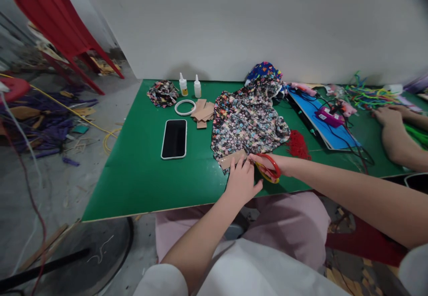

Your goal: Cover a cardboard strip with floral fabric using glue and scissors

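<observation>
- Black floral cloth (247, 124) lies on the green bench (140, 184), a brown card strip (230, 159) resting on its near corner.
- Of the hands, the left hand (241, 182) is spread, fingertips on the strip.
- The right hand (262, 162) grips red-and-yellow scissors (277, 169) beside it; the blades are hard to make out.
- A phone (174, 139) lies to the left, near a white ring (177, 110).

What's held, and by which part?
Right hand: scissors, by the red-and-yellow handles. Left hand: resting on a brown strip over floral fabric, no clear grip.
</observation>
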